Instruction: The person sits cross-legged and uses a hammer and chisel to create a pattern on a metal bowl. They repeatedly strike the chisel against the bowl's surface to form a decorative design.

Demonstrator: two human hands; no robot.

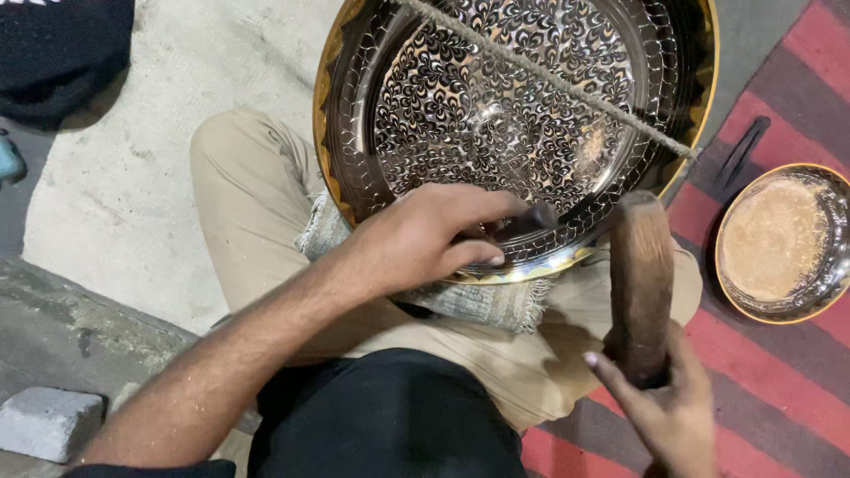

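A large round metal tray [425,115] with dense engraved floral patterns and a gold rim rests tilted on my lap. My left hand [425,239] lies on its near rim, fingers closed around a small dark chisel [529,219] pressed to the metal. My right hand [668,412] grips the lower end of a thick wooden mallet [640,283], held upright just right of the tray's near edge. A rough rope [549,75] stretches diagonally across the tray's face.
A folded woven cloth [496,305] pads my thigh under the tray. A small metal bowl [828,274] holding tan powder sits on the red striped rug [779,398] at right, beside a dark thin tool [742,150]. A grey block [49,423] lies lower left.
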